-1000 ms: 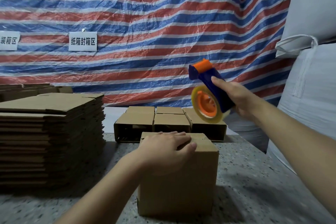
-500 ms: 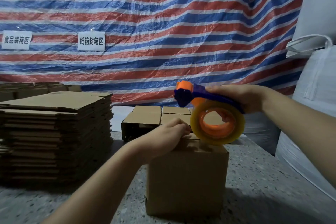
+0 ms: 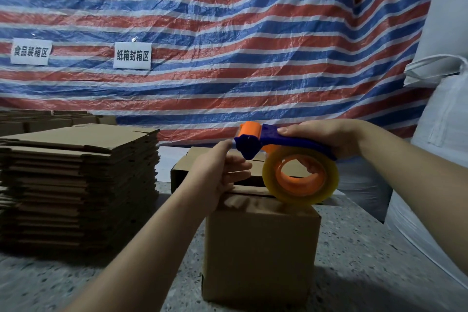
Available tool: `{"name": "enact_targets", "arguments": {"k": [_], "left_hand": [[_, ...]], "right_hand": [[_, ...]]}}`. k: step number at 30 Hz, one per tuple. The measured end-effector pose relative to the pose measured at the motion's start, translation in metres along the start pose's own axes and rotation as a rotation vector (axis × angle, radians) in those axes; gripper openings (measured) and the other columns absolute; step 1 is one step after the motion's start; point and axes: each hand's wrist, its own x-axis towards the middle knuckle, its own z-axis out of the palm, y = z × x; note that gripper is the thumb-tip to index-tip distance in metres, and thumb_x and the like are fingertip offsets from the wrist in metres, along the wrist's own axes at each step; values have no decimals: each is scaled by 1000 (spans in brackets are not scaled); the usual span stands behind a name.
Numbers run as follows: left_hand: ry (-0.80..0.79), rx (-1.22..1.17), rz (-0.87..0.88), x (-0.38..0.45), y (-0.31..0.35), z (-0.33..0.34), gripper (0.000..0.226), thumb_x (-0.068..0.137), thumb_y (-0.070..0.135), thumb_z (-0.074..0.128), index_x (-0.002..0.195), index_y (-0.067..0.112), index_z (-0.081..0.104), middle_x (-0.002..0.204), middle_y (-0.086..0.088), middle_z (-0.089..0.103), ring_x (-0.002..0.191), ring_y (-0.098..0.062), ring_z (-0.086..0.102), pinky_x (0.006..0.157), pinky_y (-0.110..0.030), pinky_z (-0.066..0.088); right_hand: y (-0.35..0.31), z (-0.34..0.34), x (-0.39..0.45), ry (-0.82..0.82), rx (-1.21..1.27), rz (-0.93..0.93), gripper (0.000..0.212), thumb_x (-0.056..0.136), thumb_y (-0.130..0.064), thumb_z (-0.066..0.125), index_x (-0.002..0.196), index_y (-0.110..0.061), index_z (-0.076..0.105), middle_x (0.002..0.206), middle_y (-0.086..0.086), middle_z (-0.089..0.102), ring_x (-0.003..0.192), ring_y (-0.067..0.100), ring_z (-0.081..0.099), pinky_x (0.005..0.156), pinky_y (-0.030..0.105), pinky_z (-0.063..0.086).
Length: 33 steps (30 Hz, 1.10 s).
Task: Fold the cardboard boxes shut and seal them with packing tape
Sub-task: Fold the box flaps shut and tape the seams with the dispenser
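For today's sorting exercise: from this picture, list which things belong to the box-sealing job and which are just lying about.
In the job:
- cardboard box, flaps folded
- tape dispenser, gripped by the right hand
- left hand, at the box top, fingertips by the dispenser nose

Lying about:
- stack of flat cartons
- boxes behind
- striped tarp
- white sacks

Tape dispenser (image 3: pixel 283 159) over closed box (image 3: pixel 260 248)

Head-worn wide view, facing forward, slightly downward, close over speckled table (image 3: pixel 367 261)
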Motion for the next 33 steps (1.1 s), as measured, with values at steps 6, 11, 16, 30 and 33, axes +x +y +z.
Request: {"name": "enact_targets", "arguments": {"k": [6,11,16,30,33], "left_hand": [[-6,-13,16,0,-1,-3,26,96,30,54,85,10,65,88,-8,77,79,-17,75,69,-29,43],[50,16,64,0,-6,-2,17,93,11,52,82,9,65,80,-8,76,76,-13,74,83,-36,47],[174,5,66,6,-10,2,16,93,2,46,83,5,58,67,-6,72,60,-9,71,66,-29,47],[297,-282,14,6,-6,-17,26,96,3,42,71,4,48,46,-5,51,44,-17,55,47,-32,57],[272,150,142,2,-11,-43,25,95,21,58,76,4,61,49,1,53,39,-11,45,38,-20,41]], "right_hand": [[-7,3,5,16,-50,44,60,75,-62,71,121,-24,59,83,4,74,62,13,67,56,27,56],[-12,1,8,16,-115,70,71,67,-67,76,121,-24,58,87,4,75,67,13,68,60,28,56],[-27,-11,3,-8,-271,208,79,63,-68,79,121,-17,62,93,11,73,71,19,68,64,31,58],[-25,-14,10,-44,-313,290,76,67,-64,74,121,-11,66,90,10,72,66,16,66,60,27,56],[-33,-8,16,-57,-374,315,75,65,-64,74,116,-9,67,84,9,73,63,15,68,55,27,55]]}}
